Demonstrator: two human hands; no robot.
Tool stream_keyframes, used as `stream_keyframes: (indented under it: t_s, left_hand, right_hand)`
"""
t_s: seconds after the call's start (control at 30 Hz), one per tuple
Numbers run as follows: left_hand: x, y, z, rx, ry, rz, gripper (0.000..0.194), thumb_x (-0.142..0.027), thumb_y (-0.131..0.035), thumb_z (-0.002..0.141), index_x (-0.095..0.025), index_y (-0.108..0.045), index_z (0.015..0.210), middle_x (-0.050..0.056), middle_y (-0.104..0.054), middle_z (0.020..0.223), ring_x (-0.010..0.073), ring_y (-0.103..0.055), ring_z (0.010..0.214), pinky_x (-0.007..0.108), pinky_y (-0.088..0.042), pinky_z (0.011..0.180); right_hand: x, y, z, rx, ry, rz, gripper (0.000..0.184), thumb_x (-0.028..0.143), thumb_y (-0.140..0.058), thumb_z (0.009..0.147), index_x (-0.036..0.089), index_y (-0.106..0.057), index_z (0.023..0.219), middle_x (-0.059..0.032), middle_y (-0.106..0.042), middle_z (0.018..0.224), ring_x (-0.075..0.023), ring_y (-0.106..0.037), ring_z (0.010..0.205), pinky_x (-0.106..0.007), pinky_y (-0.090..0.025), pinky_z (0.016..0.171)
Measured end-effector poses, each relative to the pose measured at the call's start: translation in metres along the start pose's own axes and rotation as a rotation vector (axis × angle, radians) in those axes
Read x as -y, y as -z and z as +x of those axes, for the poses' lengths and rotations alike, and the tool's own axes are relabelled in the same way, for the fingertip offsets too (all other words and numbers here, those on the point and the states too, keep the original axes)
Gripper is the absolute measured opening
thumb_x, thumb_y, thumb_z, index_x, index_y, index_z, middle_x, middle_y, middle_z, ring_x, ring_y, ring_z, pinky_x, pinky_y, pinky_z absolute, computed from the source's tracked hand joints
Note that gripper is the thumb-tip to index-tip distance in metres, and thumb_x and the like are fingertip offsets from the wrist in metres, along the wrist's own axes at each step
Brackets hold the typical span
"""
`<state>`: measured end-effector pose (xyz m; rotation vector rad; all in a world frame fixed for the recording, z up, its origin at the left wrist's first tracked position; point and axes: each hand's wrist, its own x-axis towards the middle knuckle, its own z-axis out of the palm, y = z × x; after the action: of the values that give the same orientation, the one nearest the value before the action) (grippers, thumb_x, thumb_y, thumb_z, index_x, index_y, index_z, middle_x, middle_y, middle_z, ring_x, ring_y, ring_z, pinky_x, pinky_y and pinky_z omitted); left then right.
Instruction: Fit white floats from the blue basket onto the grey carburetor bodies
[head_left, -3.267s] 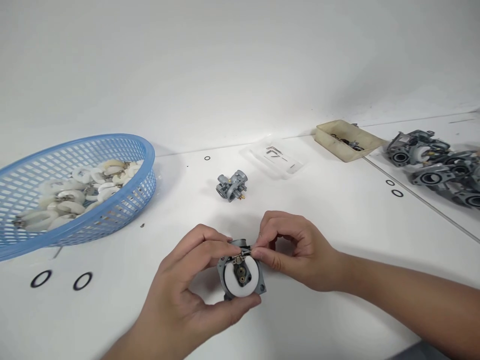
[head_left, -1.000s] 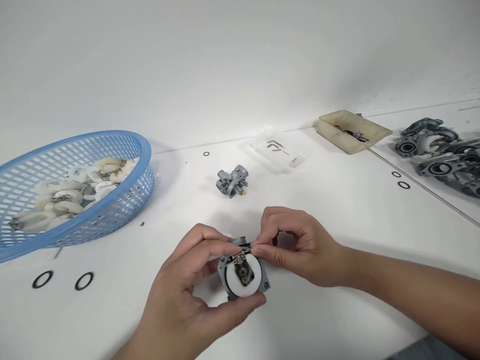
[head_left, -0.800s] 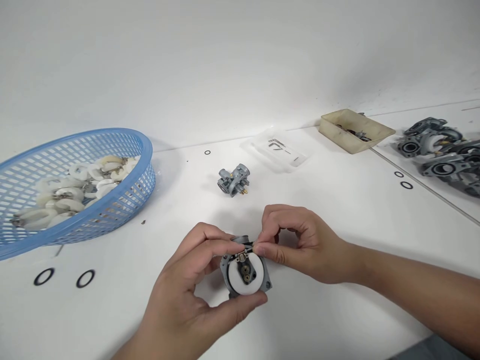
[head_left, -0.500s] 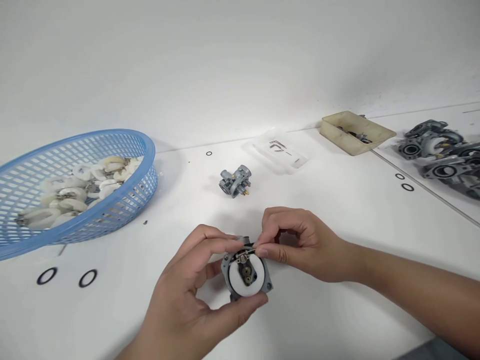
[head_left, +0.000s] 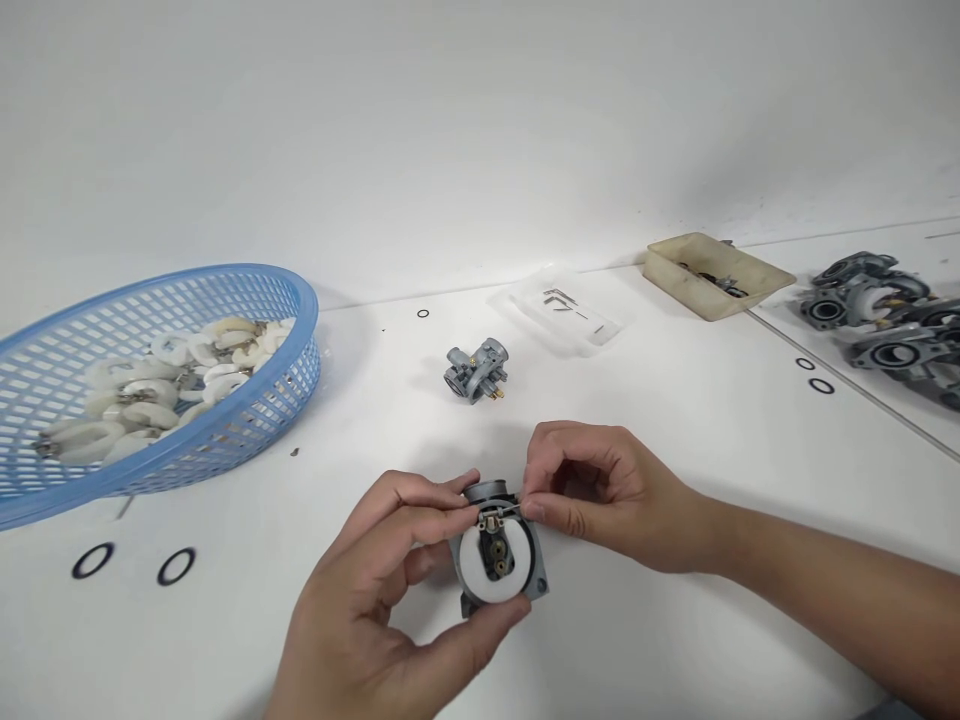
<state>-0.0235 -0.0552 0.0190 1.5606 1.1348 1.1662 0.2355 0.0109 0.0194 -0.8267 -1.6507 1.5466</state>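
A grey metal carburetor body [head_left: 541, 577] is gripped by my left hand [head_left: 382, 590], thumb below and fingers along its left and upper side. Its underside faces me, with a white U-shaped float [head_left: 474, 570] seated around brass jets [head_left: 499, 558]. At the upper right of the float hinge, my right hand [head_left: 600, 490] pinches a thin metal pin [head_left: 514, 507] between thumb and forefinger. The pin lies in line with the hinge; how deep it sits I cannot tell. Another carburetor body [head_left: 480, 370] lies on the table beyond my hands.
A blue basket [head_left: 304, 320] of white floats stands at left. Farther back lie a clear plastic bag [head_left: 592, 340] with small pins and a beige tray [head_left: 675, 285] of small parts. Several carburetors [head_left: 892, 320] are piled at right. Black rings [head_left: 176, 567] lie on the white table.
My left fingers have shifted on the carburetor, showing more of its round upper opening. The right hand still pinches the pin at the hinge. The view has moved slightly.
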Motion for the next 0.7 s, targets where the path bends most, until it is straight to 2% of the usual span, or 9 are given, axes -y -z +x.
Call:
stream_keyframes:
  t_s: [0.1, 0.23, 0.47, 0.7]
  left_hand:
    - [-0.001, 0.0, -0.002, -0.018, 0.004, 0.066, 0.041, -0.022, -0.095, 0.086, -0.04, -0.084, 0.121, 0.005, -0.066, 0.124, 0.0326, -0.075, 0.133, 0.042, -0.075, 0.102]
    - [-0.003, 0.0, -0.002, -0.042, 0.025, 0.091, 0.043, -0.026, -0.099, 0.083, -0.044, -0.084, 0.119, 0.003, -0.068, 0.12, 0.0309, -0.078, 0.128, 0.036, -0.075, 0.094]
    - [-0.001, -0.005, -0.004, -0.052, 0.004, 0.041, 0.043, -0.02, -0.097, 0.083, -0.04, -0.087, 0.12, 0.005, -0.067, 0.123, 0.0325, -0.077, 0.128, 0.033, -0.076, 0.089]
    - [0.003, -0.006, -0.008, -0.058, 0.005, 0.01, 0.049, -0.018, -0.099, 0.081, -0.04, -0.085, 0.123, 0.005, -0.067, 0.125, 0.0316, -0.078, 0.129, 0.034, -0.076, 0.094]
  right_hand:
    - [0.003, -0.003, -0.001, -0.019, 0.036, -0.054, 0.014, 0.029, -0.091, 0.099, 0.02, -0.081, 0.097, -0.0017, -0.068, 0.094, -0.0108, -0.06, 0.071, -0.022, -0.049, 0.059]
    - [0.006, -0.007, 0.0, -0.073, 0.085, -0.118, 0.011, 0.026, -0.092, 0.098, 0.02, -0.082, 0.096, -0.0019, -0.066, 0.092, -0.0118, -0.061, 0.075, -0.021, -0.052, 0.061]
    - [0.004, -0.011, -0.004, -0.055, 0.035, -0.05, 0.009, 0.028, -0.091, 0.099, 0.022, -0.083, 0.099, -0.0018, -0.064, 0.093, -0.0127, -0.062, 0.076, -0.023, -0.052, 0.062]
    - [0.003, -0.007, -0.002, -0.008, 0.012, 0.008, 0.009, 0.03, -0.09, 0.101, 0.022, -0.086, 0.099, -0.0022, -0.063, 0.092, -0.0122, -0.058, 0.073, -0.024, -0.05, 0.062]
